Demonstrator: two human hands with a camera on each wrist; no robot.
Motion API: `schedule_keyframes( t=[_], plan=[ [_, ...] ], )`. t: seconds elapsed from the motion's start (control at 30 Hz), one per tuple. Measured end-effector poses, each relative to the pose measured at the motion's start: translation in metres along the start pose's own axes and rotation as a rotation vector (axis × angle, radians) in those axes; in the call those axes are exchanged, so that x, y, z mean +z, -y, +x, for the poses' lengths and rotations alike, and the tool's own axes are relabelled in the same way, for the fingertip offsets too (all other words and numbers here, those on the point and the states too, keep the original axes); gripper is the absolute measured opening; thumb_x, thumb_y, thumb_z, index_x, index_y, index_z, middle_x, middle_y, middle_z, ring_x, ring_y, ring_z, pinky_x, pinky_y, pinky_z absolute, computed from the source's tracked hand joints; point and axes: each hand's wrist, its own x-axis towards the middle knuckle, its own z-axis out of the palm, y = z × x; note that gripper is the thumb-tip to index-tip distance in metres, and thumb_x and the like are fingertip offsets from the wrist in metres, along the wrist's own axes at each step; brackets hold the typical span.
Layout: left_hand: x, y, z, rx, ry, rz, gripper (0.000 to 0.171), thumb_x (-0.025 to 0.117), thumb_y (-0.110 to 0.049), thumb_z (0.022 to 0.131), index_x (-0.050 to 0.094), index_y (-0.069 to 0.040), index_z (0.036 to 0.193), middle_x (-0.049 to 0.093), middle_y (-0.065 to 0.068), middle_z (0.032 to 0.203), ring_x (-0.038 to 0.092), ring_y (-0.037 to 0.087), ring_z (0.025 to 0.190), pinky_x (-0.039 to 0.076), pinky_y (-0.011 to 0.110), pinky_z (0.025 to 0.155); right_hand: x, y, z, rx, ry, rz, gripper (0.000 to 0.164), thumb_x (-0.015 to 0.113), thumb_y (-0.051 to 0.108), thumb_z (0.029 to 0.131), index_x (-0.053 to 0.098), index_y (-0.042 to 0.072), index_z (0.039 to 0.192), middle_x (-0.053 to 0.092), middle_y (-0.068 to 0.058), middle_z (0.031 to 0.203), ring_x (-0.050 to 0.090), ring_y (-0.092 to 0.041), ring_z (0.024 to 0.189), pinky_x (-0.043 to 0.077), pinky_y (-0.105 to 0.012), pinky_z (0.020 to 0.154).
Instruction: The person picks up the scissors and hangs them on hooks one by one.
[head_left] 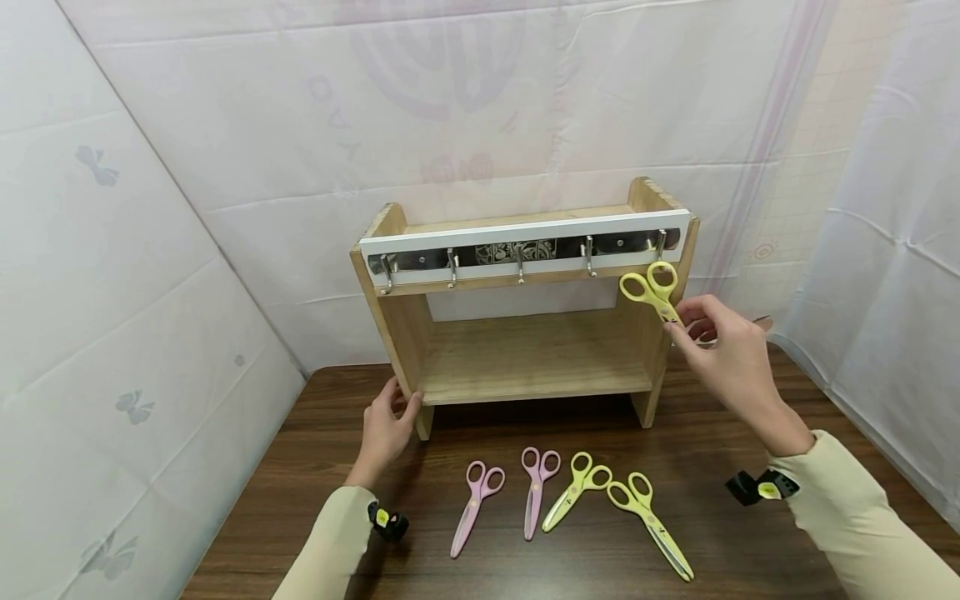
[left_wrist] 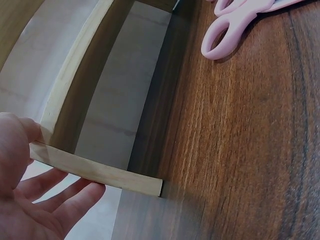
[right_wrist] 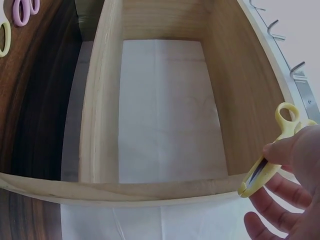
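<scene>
My right hand (head_left: 723, 354) pinches a pair of yellow scissors (head_left: 663, 307) by the blade end, with the finger loops uppermost. One loop is at the lower tip of the rightmost hook (head_left: 661, 243) on the white hook rail (head_left: 525, 229); I cannot tell if it is hooked over. In the right wrist view the held scissors (right_wrist: 260, 175) lie between thumb and fingers. My left hand (head_left: 386, 429) grips the wooden shelf (head_left: 405, 367) low on its left side panel, its thumb at the panel's front edge and its fingers (left_wrist: 82, 200) on the outer side.
On the dark wooden table (head_left: 300, 517) before the shelf lie pink scissors (head_left: 472, 508), more pink scissors (head_left: 536, 500), yellow scissors (head_left: 573, 496) and another yellow pair (head_left: 652, 525). Several hooks line the rail, including the leftmost hook (head_left: 387, 275). White cloth (head_left: 465, 100) hangs behind.
</scene>
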Motion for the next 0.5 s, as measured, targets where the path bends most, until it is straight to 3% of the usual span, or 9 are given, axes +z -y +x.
schedule_keyframes(
  t=[0.27,0.5],
  plan=[
    [-0.001,-0.001,0.000,-0.003,0.011,-0.001,0.045,0.063,-0.021,0.105,0.053,-0.005,0.146,0.065,0.026,0.131,0.068,0.041,0.112,0.060,0.054,0.088,0.006,0.003,-0.004,-0.018,-0.010,0.014,0.019,0.081,0.000,0.085,0.070,0.002,0.101,0.072,-0.007,0.084,0.059,-0.001,0.067,0.045,-0.006,0.063],
    [-0.001,-0.001,0.000,-0.001,0.008,-0.006,0.045,0.063,-0.020,0.104,0.053,-0.005,0.145,0.065,0.026,0.130,0.068,0.041,0.111,0.059,0.053,0.088,0.011,0.003,-0.005,-0.035,-0.016,0.020,0.020,0.080,-0.004,0.084,0.070,0.000,0.100,0.072,-0.007,0.082,0.060,-0.001,0.066,0.047,-0.008,0.062]
  ],
)
